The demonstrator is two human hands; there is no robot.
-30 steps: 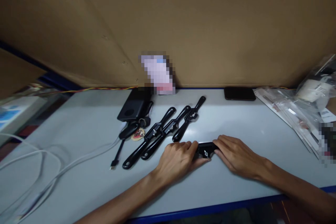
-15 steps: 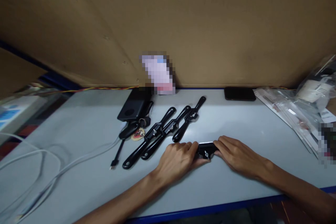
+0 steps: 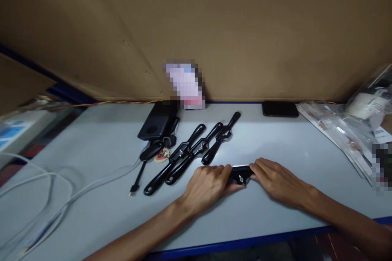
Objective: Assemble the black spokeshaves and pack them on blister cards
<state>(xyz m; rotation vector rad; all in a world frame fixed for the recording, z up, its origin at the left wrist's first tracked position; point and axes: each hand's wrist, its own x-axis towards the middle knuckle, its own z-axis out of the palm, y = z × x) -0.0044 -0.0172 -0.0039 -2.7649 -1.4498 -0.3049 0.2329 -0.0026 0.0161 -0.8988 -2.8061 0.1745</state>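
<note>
Both my hands grip one black spokeshave [image 3: 240,173] near the front of the table. My left hand [image 3: 208,181] wraps round its left handle, with the thumb stretched below the body. On the other side my right hand [image 3: 274,179] closes over the right handle. Between the hands show the spokeshave's pale blade edge and a silver thumbscrew; the handles are hidden by my fingers. Beyond my left hand, three more black spokeshaves lie slantwise: a left one [image 3: 174,159], a middle one [image 3: 194,153] and a smaller right one [image 3: 221,138].
A black power bank [image 3: 157,120] with a short cable [image 3: 137,179] lies at the back left. White cables [image 3: 70,195] loop across the left side. A dark phone [image 3: 280,109] is by the back panel. Clear plastic packaging [image 3: 343,138] covers the right side of the grey table [image 3: 122,228].
Both hands keep the same hold on the spokeshave. Only a very slight shift of the view shows.
</note>
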